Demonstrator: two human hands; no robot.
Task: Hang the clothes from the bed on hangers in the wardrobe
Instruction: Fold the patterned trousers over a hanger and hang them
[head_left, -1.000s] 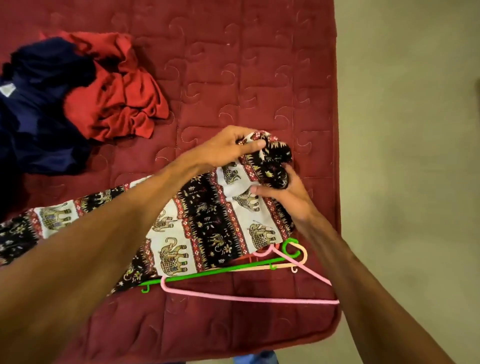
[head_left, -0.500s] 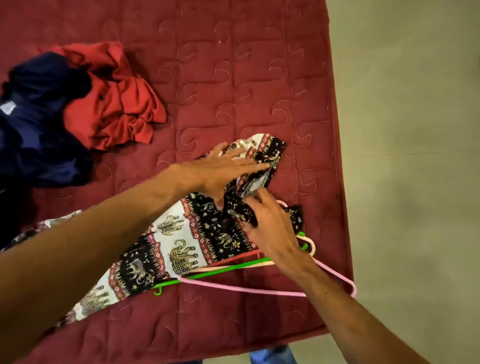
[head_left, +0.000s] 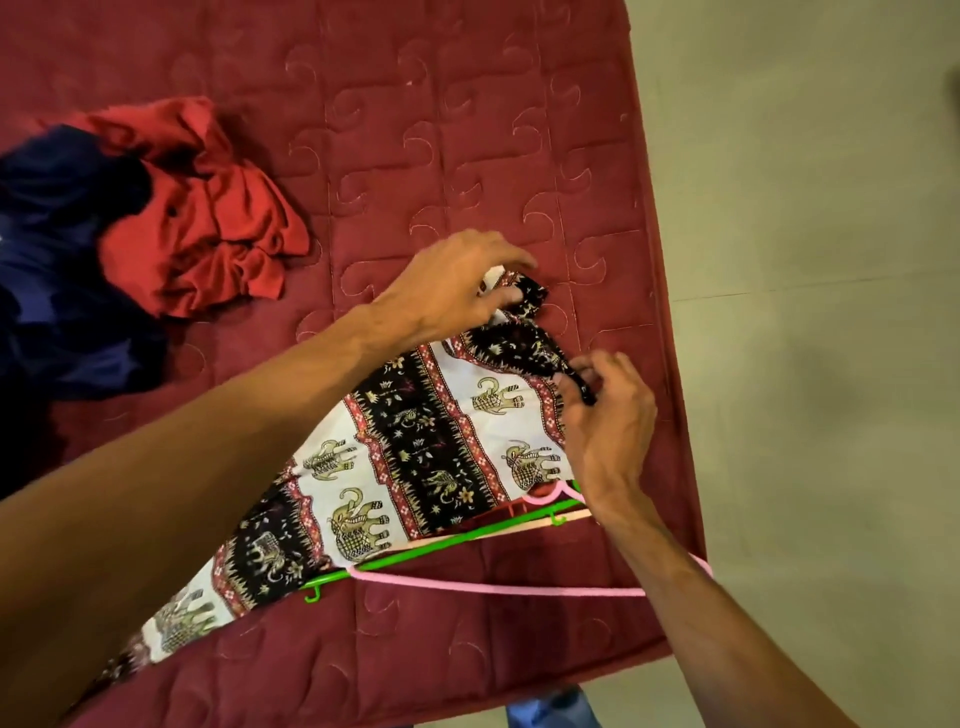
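Your left hand (head_left: 457, 291) pinches the print cloth's (head_left: 415, 441) far corner, and your right hand (head_left: 610, 415) pinches its dark hem. The cloth lies on the bed (head_left: 467, 130) over a green hanger (head_left: 467, 538) and a pink hanger (head_left: 519, 588). A red garment (head_left: 208, 223) and a navy garment (head_left: 52, 291) are heaped well to the left.

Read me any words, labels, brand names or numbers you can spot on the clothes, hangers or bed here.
None: nothing in this view can be read as text.
On the elephant-print cloth: only elephants, flowers and border patterns, no lettering.
On the red garment, navy garment, green hanger, pink hanger and quilted bed cover: no readable label or mark.
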